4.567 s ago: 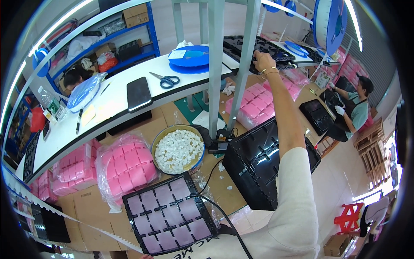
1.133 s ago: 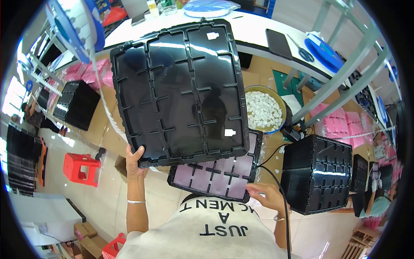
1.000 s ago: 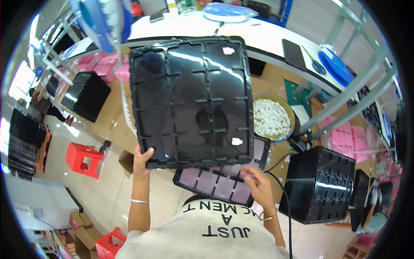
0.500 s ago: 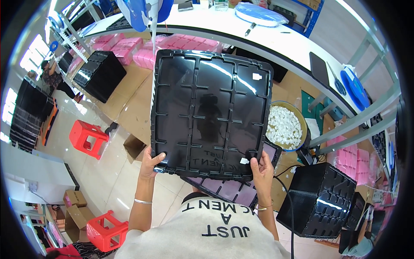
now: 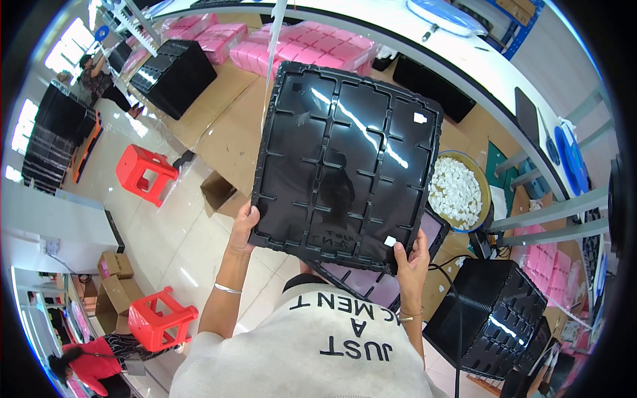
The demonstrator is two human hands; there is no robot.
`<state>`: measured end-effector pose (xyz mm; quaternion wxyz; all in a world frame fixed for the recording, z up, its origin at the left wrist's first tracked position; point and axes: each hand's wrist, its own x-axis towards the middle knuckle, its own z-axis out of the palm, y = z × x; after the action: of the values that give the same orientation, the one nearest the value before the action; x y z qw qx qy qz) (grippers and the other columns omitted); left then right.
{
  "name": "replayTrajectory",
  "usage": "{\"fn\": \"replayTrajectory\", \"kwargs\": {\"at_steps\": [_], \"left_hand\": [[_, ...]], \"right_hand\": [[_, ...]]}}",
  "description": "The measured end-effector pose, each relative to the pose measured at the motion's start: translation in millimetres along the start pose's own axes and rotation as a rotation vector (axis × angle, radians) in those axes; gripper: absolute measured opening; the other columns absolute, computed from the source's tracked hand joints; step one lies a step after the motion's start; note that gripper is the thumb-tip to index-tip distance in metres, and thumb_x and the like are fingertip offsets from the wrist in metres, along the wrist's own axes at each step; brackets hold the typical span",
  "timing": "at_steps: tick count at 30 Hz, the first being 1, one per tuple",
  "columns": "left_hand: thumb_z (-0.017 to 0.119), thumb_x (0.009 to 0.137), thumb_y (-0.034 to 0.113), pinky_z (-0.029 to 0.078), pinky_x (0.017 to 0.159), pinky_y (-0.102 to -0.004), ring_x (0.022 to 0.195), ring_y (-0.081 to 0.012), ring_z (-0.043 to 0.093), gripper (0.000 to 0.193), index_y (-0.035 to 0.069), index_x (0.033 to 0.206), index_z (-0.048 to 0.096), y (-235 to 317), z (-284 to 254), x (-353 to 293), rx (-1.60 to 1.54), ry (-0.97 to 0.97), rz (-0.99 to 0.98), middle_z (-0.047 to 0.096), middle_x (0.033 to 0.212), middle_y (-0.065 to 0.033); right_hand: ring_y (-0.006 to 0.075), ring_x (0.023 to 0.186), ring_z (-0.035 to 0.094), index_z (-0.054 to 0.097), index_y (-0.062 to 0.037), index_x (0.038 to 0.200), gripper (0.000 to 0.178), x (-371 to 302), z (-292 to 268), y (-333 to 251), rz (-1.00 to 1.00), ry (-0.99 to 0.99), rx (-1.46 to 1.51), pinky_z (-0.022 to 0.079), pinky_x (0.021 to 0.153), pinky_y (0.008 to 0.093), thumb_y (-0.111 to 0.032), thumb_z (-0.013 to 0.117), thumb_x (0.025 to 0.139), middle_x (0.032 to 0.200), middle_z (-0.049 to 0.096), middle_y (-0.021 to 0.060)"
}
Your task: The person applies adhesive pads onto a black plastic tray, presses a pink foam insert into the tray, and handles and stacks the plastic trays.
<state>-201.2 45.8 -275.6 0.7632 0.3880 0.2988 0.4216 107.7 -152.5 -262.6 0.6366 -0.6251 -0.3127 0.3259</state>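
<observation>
I hold a large glossy black plastic tray [image 5: 345, 205] with raised ribs dividing it into several compartments. My left hand [image 5: 244, 229] grips its lower left corner, thumb on the rim. The lower right corner is in my right hand [image 5: 413, 262], with the thumb over the edge. Beside that thumb lies a small white piece [image 5: 391, 241]. Another white piece [image 5: 420, 118] sits near the tray's upper right corner. Partly hidden beneath is a second black-framed tray [image 5: 434, 229] with pinkish-purple compartments.
A round basin [image 5: 488, 199] heaped with white pieces stands to the right, near a stack of black trays [image 5: 488, 318]. Pink wrapped packs [image 5: 305, 50] lie under the white table [image 5: 358, 10]. Red stools [image 5: 147, 174] and cardboard boxes [image 5: 219, 192] are left. Two other people are at the left.
The tray has turned slightly clockwise, still in both hands. The whole view has shifted, with surroundings farther right. A person in red shows more fully at lower left.
</observation>
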Motion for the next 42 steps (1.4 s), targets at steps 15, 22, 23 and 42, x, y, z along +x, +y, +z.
{"fn": "replayTrajectory", "kwargs": {"at_steps": [15,22,23,42], "left_hand": [[0.051,0.1,0.049,0.053,0.096,-0.0321,0.112,-0.0196,0.064,0.062,-0.003,0.132,0.051,-14,-7,-3,-0.107,0.006,-0.023,0.063,0.126,-0.0143],[0.051,0.1,0.049,0.053,0.096,-0.0321,0.112,-0.0197,0.064,0.062,-0.003,0.134,0.05,-11,-1,-3,-0.084,-0.023,-0.044,0.063,0.126,-0.0145],[0.051,0.1,0.049,0.053,0.096,-0.0323,0.112,-0.0199,0.064,0.062,-0.003,0.134,0.05,-10,-1,-4,-0.087,-0.023,-0.044,0.063,0.126,-0.0148],[0.059,0.098,0.044,0.051,0.101,-0.0345,0.117,-0.0201,0.061,0.062,-0.001,0.139,0.048,0,-4,30,-0.089,-0.166,-0.03,0.061,0.131,-0.0127]], "right_hand": [[0.0186,0.122,0.053,0.037,0.0057,0.143,0.053,-8,2,6,0.068,0.035,0.039,0.035,0.108,0.0301,-0.005,0.059,0.096,0.134,0.056,0.0141],[0.0159,0.121,0.053,0.04,0.0035,0.143,0.05,-15,1,10,0.089,0.06,0.054,0.035,0.107,0.0279,-0.008,0.059,0.098,0.131,0.057,0.0111],[0.015,0.12,0.053,0.041,0.0025,0.142,0.05,-16,1,11,0.082,0.049,0.053,0.035,0.107,0.027,-0.012,0.06,0.098,0.132,0.057,0.01],[0.0154,0.118,0.054,0.041,0.003,0.141,0.053,-21,-11,24,0.062,0.059,0.096,0.038,0.104,0.0281,-0.016,0.063,0.097,0.129,0.058,0.0107]]}}
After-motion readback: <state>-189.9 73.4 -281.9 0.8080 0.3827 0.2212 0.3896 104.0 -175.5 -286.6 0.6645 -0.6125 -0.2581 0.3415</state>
